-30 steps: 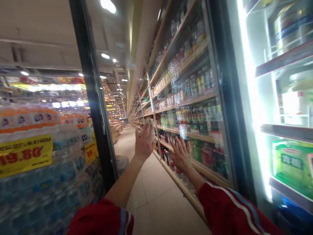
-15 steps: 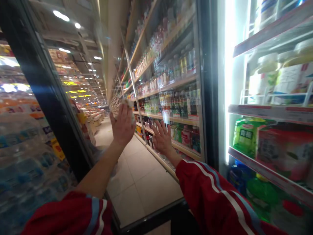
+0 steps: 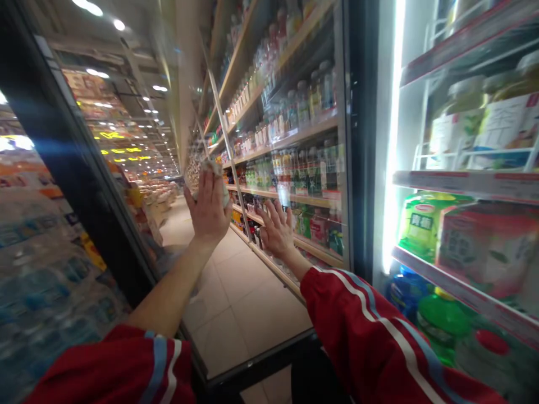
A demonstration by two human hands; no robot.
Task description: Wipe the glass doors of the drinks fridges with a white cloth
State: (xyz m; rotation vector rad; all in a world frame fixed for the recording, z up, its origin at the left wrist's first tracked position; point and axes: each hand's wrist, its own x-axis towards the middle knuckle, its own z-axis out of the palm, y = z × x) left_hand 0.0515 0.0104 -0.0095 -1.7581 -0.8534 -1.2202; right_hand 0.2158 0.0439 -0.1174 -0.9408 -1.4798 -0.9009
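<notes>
My left hand is raised against the glass of an open fridge door and presses a crumpled white cloth to the pane; the cloth shows above and beside the fingers. My right hand lies flat on the same glass a little lower and to the right, fingers spread, holding nothing. Both arms wear red sleeves with white and blue stripes; the left sleeve is pushed up. Through the pane I see a shop aisle and shelves of bottles.
The door's black frame runs down the left and along the bottom. On the right is the lit fridge interior with shelves, green and pink packs and bottles below. Stacked water packs stand at left.
My left hand with the cloth has slid slightly up the glass. My right hand stays flat on the pane. My view has turned, bringing more of the fridge interior into sight.
</notes>
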